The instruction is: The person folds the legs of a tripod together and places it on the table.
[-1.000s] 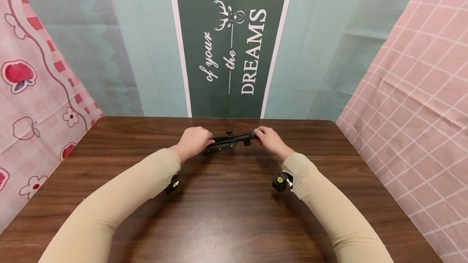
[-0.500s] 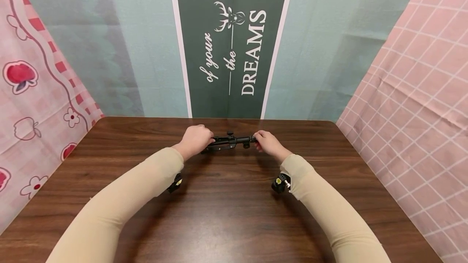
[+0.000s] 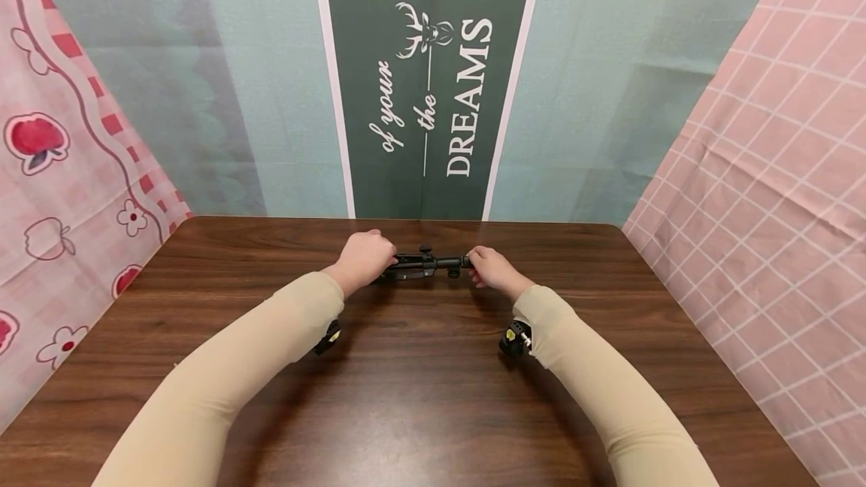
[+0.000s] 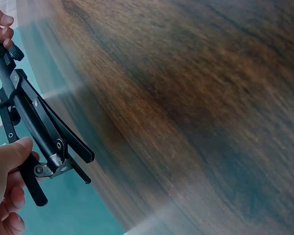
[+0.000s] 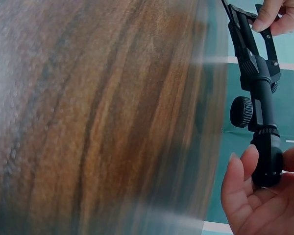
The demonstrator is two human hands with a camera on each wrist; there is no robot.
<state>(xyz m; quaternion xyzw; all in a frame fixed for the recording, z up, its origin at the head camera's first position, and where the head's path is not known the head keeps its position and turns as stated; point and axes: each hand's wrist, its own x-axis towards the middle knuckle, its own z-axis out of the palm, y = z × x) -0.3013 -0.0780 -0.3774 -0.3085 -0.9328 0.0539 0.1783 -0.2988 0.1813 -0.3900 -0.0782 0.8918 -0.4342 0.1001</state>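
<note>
A small black tripod (image 3: 416,266) with its legs folded along a central tube is held level above the table between both hands. My left hand (image 3: 365,258) pinches one flat leg, thumb on top, near the leg end. In the left wrist view, the other folded legs (image 4: 63,129) stand slightly apart from the tube, joined by a metal bracket (image 4: 53,166). My right hand (image 3: 497,269) holds the opposite end with its fingers and thumb around the black end piece (image 5: 267,161). A ridged round knob (image 5: 241,111) sticks out from the tube between the hands.
The brown wood-grain table (image 3: 419,397) spreads below both arms. A green and teal curtain (image 3: 433,96) hangs behind its far edge. Pink patterned cloths hang on the left (image 3: 81,171) and right (image 3: 771,171). A small black camera sits at each wrist.
The tripod's right end has come down and slightly toward me, so it lies more level. My right hand has moved slightly down and left with it; the left hand has shifted only slightly.
</note>
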